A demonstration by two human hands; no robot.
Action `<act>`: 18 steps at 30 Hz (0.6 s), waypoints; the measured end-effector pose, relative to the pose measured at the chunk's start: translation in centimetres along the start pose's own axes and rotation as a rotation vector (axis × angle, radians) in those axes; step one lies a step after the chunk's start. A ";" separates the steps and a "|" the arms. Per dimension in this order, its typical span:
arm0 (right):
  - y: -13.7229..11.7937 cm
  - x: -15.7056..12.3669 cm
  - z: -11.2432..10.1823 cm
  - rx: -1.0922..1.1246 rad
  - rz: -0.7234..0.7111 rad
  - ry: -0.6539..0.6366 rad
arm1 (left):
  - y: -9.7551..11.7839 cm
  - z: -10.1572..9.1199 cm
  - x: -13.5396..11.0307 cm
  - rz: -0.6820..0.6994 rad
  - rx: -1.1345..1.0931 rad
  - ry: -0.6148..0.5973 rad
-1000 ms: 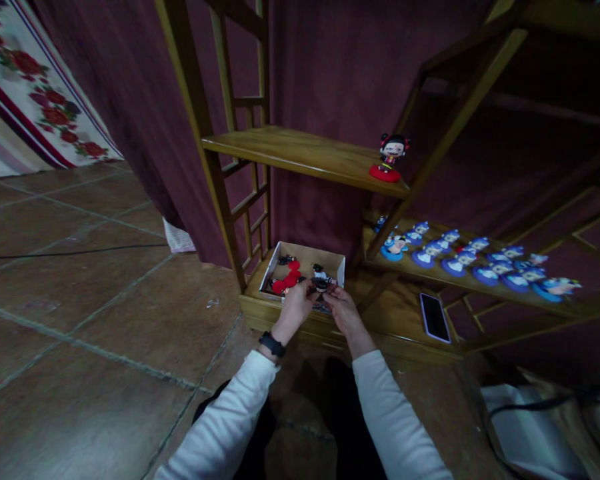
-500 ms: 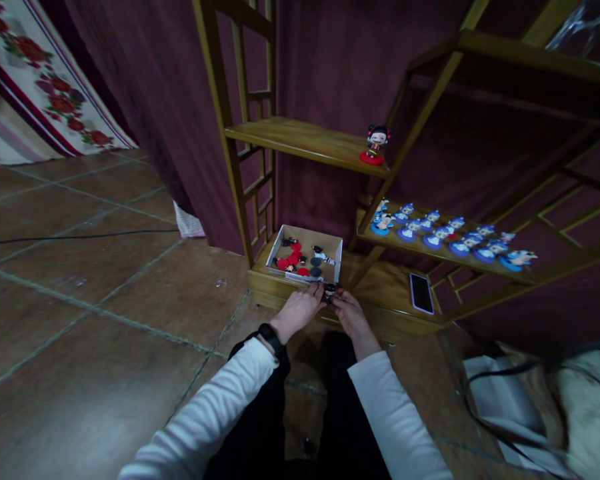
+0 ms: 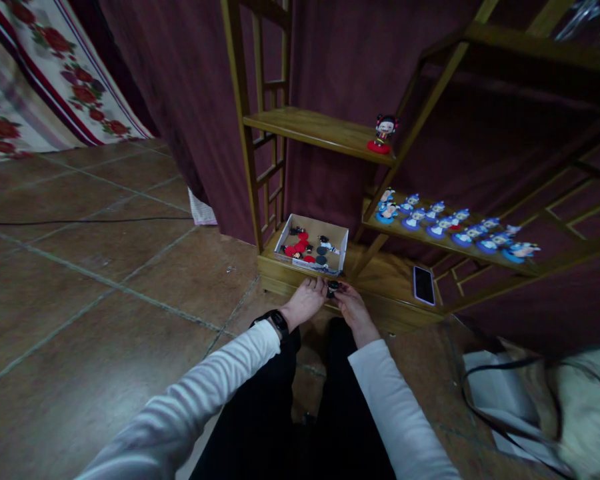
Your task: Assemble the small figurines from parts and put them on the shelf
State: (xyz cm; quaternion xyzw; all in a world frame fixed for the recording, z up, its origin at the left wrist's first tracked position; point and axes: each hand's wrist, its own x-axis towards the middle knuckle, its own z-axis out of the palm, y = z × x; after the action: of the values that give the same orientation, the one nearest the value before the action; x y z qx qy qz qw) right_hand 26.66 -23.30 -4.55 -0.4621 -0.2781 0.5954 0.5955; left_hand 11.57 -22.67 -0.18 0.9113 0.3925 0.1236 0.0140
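Between my fingers is a small black-haired figurine (image 3: 333,288), held just in front of the low shelf. My left hand (image 3: 306,302) grips it from the left, a dark band on the wrist. From the other side, my right hand (image 3: 353,308) pinches it with closed fingers. Its lower part is hidden by my fingers. Right behind my hands, a shallow cardboard box (image 3: 340,241) rests on the bottom shelf. Inside lie red discs (image 3: 300,247), dark discs (image 3: 321,255) and several loose black and white figurine parts.
On the upper shelf (image 3: 320,133) stands a figurine on a red base (image 3: 380,143). Several blue figurines (image 3: 440,227) line the middle shelf at right. A phone (image 3: 423,285) lies on the bottom shelf. Bags (image 3: 525,400) sit on the floor at right; a cable (image 3: 90,221) crosses the left.
The view has shifted a little, so the shelf sits slightly further right and higher. Both hands still hold the figurine, which appears slightly turned.
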 end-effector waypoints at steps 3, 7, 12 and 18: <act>0.0 -0.2 0.3 0.007 0.014 0.017 | 0.0 0.0 -0.6 -0.023 -0.056 0.000; -0.4 -0.5 0.3 0.004 0.049 0.002 | -0.7 0.7 -0.7 -0.158 -0.370 0.039; -0.5 -0.7 0.4 -0.001 0.072 -0.019 | -2.2 2.2 0.2 -0.372 -1.007 0.087; 0.8 -0.3 0.9 0.026 0.084 -0.080 | -2.1 2.8 0.4 -0.529 -1.435 0.086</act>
State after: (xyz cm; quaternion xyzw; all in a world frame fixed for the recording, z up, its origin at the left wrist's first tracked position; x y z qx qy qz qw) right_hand 25.45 -23.52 -4.81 -0.4415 -0.2743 0.6412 0.5645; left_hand 11.01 -20.71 -3.10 0.5490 0.4213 0.3760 0.6162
